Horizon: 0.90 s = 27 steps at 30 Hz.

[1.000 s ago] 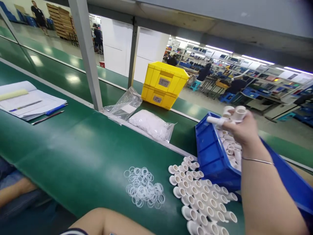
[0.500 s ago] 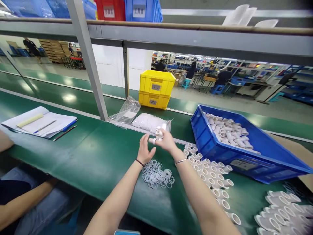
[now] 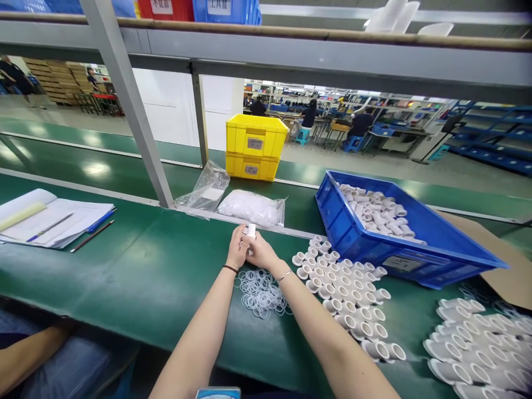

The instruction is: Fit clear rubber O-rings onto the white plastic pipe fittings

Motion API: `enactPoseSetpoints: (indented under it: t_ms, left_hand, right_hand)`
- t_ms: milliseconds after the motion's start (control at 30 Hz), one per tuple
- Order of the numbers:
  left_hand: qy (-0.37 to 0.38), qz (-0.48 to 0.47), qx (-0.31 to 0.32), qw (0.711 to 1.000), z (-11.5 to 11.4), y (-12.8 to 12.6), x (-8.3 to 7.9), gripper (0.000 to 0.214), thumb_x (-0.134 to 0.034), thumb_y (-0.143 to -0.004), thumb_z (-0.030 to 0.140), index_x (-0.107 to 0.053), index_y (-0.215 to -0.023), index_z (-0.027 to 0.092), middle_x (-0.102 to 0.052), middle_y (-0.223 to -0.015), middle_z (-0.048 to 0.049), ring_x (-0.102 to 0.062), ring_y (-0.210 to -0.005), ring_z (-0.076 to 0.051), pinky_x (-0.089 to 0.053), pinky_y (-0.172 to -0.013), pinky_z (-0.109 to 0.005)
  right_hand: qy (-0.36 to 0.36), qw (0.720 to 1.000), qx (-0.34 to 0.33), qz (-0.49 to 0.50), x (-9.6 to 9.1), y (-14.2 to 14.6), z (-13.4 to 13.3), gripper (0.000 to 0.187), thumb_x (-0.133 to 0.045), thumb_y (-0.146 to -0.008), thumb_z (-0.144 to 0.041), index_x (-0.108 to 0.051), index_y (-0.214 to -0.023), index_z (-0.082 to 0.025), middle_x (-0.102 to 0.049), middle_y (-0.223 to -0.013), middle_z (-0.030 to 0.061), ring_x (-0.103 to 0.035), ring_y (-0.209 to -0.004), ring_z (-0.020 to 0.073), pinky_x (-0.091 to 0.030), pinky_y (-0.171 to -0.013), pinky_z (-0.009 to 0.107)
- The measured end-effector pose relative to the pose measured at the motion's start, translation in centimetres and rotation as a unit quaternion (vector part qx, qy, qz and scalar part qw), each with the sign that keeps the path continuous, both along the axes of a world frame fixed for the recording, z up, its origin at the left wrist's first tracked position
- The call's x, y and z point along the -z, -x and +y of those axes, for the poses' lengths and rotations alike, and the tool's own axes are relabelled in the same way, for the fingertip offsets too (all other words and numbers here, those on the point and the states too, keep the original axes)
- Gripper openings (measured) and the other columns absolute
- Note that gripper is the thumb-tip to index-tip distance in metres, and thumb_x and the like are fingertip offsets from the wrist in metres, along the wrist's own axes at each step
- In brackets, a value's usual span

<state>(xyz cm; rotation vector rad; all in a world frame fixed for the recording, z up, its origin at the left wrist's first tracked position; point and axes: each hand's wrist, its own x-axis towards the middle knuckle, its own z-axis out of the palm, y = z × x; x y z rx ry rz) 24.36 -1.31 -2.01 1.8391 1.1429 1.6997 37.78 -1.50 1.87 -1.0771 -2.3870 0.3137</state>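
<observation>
- fitting (image 3: 250, 230): small white plastic piece, pinched between both hands just above the belt (image 3: 137, 266). It sits just past the rings and in front of the full bag.
- left hand (image 3: 237, 250): fingers curled onto the fitting from the left side. Dark band at the wrist.
- right hand (image 3: 260, 254): closed on the same fitting from the right. Thin bracelet at the wrist. The two hands touch each other.
- rings (image 3: 261, 291): loose pile of clear rings flat on the belt, directly under the wrists.
- rows (image 3: 344, 288): white fittings packed side by side on the belt, just right of the rings.
- bin (image 3: 374, 257): blue, holds loose white fittings, just behind the rows.
- second batch (image 3: 477, 343): more white fittings in rows, far right, well apart from the hands.
- cardboard (image 3: 513, 277): flat sheet, right of the bin.
- full bag (image 3: 251, 208): clear bag of white parts, just beyond the hands.
- empty bag (image 3: 205, 191): crumpled, left of the full bag, by the post (image 3: 128, 111).
- crates (image 3: 254, 147): two yellow ones, stacked, behind the bags.
- papers (image 3: 45, 219): far left on the belt, with pens on and beside them.
- co-worker's forearm (image 3: 25, 357): lower left, below the belt edge.
</observation>
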Motion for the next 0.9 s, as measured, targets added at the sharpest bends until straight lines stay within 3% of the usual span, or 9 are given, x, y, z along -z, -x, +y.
enactPoseSetpoints:
  t_ms: [167,267,367,467,567,700,900]
  left_hand:
    - [0.014,0.003,-0.041,0.999,0.1,0.2,0.0,0.045,-0.04,-0.09,0.049,-0.055,-0.117,0.016,-0.053,-0.118,-0.0139,-0.05,-0.112,-0.024,-0.039,-0.099,-0.04]
    - [0.045,-0.006,-0.056,0.997,0.3,0.4,0.3,0.044,-0.036,-0.092,0.048,-0.057,-0.113,0.016,-0.056,-0.115,-0.0128,-0.052,-0.11,-0.023,-0.04,-0.098,-0.039]
    - [0.074,-0.029,-0.063,0.995,0.4,0.7,0.7,0.048,-0.033,-0.093,0.05,-0.056,-0.116,0.015,-0.055,-0.12,-0.0128,-0.051,-0.114,-0.023,-0.038,-0.101,-0.04]
    - [0.102,-0.078,-0.053,0.99,0.5,0.8,0.9,0.054,-0.032,-0.092,0.054,-0.057,-0.118,0.014,-0.056,-0.122,-0.0133,-0.051,-0.115,-0.024,-0.038,-0.102,-0.041]
    - [0.121,-0.126,-0.046,0.984,0.5,0.8,0.9,0.057,-0.034,-0.09,0.059,-0.06,-0.115,0.014,-0.058,-0.12,-0.0135,-0.054,-0.113,-0.024,-0.039,-0.101,-0.04]
    - [0.134,-0.171,-0.064,0.974,0.8,1.0,1.2,0.061,-0.03,-0.09,0.061,-0.061,-0.112,0.013,-0.061,-0.116,-0.014,-0.057,-0.108,-0.023,-0.042,-0.099,-0.039]
    - [0.165,-0.229,-0.079,0.956,1.3,1.3,1.6,0.066,-0.025,-0.09,0.063,-0.061,-0.108,0.01,-0.062,-0.113,-0.0158,-0.06,-0.105,-0.022,-0.044,-0.096,-0.038]
  right_hand:
    - [-0.029,0.995,-0.077,0.048,0.5,-0.2,0.2,0.068,-0.067,-0.068,-0.02,-0.044,-0.131,-0.015,-0.034,-0.133,0.0176,-0.033,-0.126,0.03,-0.034,-0.104,0.045]
    - [-0.006,0.993,-0.094,0.066,0.5,-0.7,0.2,0.076,-0.072,-0.065,-0.024,-0.042,-0.134,-0.017,-0.024,-0.141,0.0171,-0.024,-0.133,0.0315,-0.027,-0.109,0.045]
    - [0.037,0.993,-0.087,0.076,0.6,-1.4,0.2,0.096,-0.08,-0.058,-0.032,-0.033,-0.141,-0.022,-0.018,-0.145,0.0158,-0.02,-0.136,0.0324,-0.025,-0.11,0.046]
    - [0.07,0.99,-0.072,0.095,0.8,-2.1,0.3,0.11,-0.083,-0.053,-0.044,-0.026,-0.144,-0.022,-0.016,-0.147,0.0157,-0.017,-0.138,0.0321,-0.024,-0.111,0.046]
    - [0.084,0.986,-0.059,0.134,1.0,-2.6,0.3,0.111,-0.081,-0.054,-0.051,-0.024,-0.144,-0.02,-0.023,-0.145,0.0163,-0.022,-0.137,0.03,-0.022,-0.112,0.044]
    - [0.111,0.977,-0.019,0.179,1.2,-2.6,0.3,0.11,-0.08,-0.056,-0.05,-0.023,-0.144,-0.019,-0.031,-0.142,0.0166,-0.031,-0.132,0.0284,-0.024,-0.112,0.044]
    - [0.132,0.972,0.011,0.196,1.5,-2.2,0.4,0.111,-0.083,-0.053,-0.047,-0.026,-0.143,-0.016,-0.032,-0.142,0.0177,-0.03,-0.133,0.0301,-0.022,-0.112,0.045]
